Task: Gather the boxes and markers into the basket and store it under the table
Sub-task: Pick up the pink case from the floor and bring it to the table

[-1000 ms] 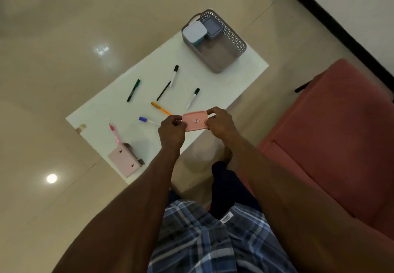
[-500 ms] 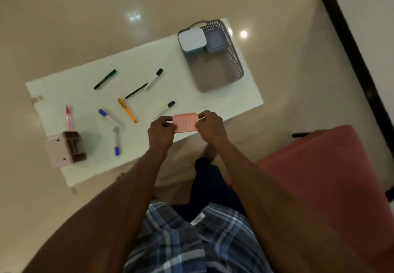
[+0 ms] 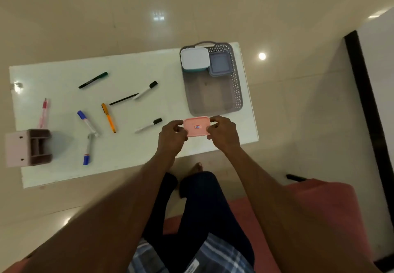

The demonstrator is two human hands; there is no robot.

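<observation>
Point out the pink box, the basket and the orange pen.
pink box (image 3: pixel 197 126), head view, middle of its lid
basket (image 3: pixel 236 85), head view, right perforated wall
orange pen (image 3: pixel 108 118), head view, mid-barrel

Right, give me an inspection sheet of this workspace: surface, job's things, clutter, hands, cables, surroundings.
Surface: white table, low, over a glossy tiled floor.
Job's things: grey basket at the table's right end, with a white box and a grey box in its far end; pink box held above the near edge; eight markers loose on the table, among them an orange marker and a green marker.
Clutter: pink organiser on its side at the left end.
Hands: left hand and right hand grip the pink box's ends.
Cables: nothing seen.
Surroundings: red seat behind the person.
</observation>
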